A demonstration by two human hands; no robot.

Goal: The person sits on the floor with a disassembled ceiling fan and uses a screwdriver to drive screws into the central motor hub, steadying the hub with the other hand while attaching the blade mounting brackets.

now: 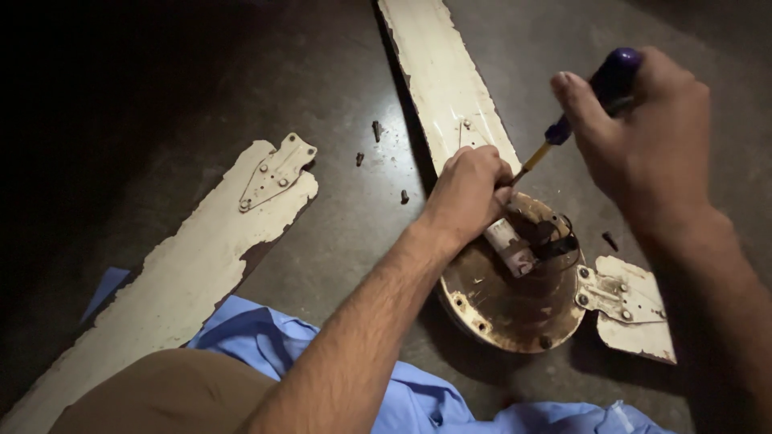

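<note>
Left hand (469, 193) fisted, right hand (643, 133) in closed grip.

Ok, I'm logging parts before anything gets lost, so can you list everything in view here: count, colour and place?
Motor housing: one, rusty brown round disc, on the floor right of centre.
Fan blades: three, cream with flaking paint; one detached at left, one running to the top edge, one stub at right.
Cylinder part: one, whitish, on the housing.
Loose screws: about three, dark, on the floor between the blades.
Screwdriver: one, purple handle, yellowish shaft, tip hidden.
Blue cloth: one, at the bottom edge.
Floor: dark grey.
Left hand: on the housing, beside the shaft.
Right hand: gripping the screwdriver handle.
</note>
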